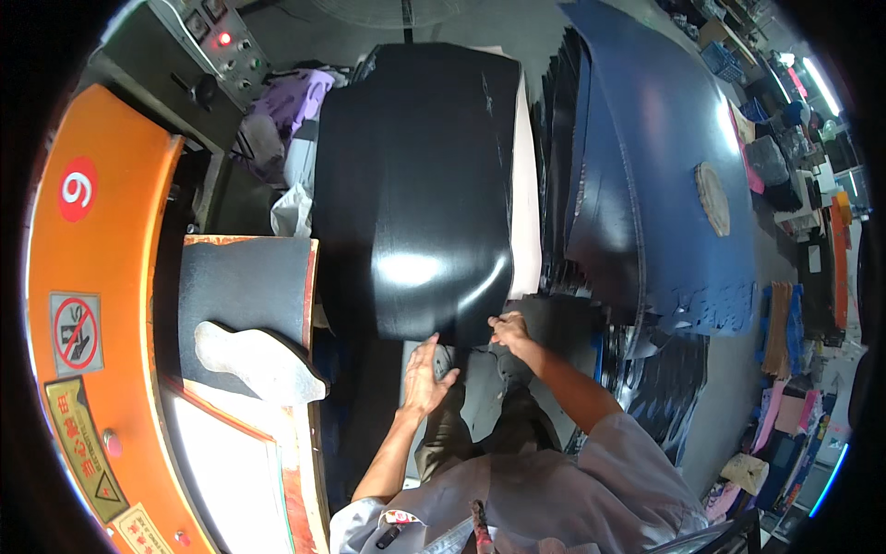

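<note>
A large glossy black sheet lies in front of me, its near edge bending down toward my legs. Along its right side a pale pinkish-white layer shows from beneath. My right hand is closed on the sheet's near right corner, thumb and fingers pinching it. At the middle of the near edge is my left hand, its thumb held apart and its fingertips against or just under the edge. The fingers do not appear to grip anything.
At left stands an orange machine beside a control panel with a lit red lamp. A pale sole-shaped piece lies across a dark board. Blue sheets are stacked at right, bearing a pale oval piece.
</note>
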`<control>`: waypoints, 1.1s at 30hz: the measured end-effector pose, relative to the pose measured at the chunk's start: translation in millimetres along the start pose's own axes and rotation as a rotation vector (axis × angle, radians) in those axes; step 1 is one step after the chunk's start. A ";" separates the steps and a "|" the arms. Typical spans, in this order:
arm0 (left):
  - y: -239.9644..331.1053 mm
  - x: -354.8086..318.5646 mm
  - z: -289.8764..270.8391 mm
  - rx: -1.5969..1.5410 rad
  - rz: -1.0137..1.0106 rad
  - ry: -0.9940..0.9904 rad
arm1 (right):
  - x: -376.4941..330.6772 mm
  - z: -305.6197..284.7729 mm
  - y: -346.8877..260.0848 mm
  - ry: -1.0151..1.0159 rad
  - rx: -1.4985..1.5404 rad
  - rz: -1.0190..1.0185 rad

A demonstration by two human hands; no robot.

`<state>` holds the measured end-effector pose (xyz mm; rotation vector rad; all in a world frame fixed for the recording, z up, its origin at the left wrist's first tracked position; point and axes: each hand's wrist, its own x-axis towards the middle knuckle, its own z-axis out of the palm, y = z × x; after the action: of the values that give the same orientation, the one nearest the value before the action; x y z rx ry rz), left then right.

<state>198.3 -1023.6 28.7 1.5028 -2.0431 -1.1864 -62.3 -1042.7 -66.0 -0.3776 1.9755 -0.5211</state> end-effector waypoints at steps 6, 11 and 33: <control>46.9 29.0 -4.5 0.099 0.209 0.294 | -117.6 -26.1 -99.8 -0.061 -0.136 -1.020; 67.8 -1.1 -32.7 0.075 0.330 0.520 | -192.9 -50.9 -110.3 -0.362 0.022 -0.974; 130.4 -10.9 -45.5 -0.556 -0.261 0.734 | 21.9 5.7 -73.0 0.412 -0.323 -0.533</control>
<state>153.0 -1020.9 159.6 1.6045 -0.9703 -0.9645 -64.0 -1116.9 -47.5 -1.0913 2.3658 -0.6488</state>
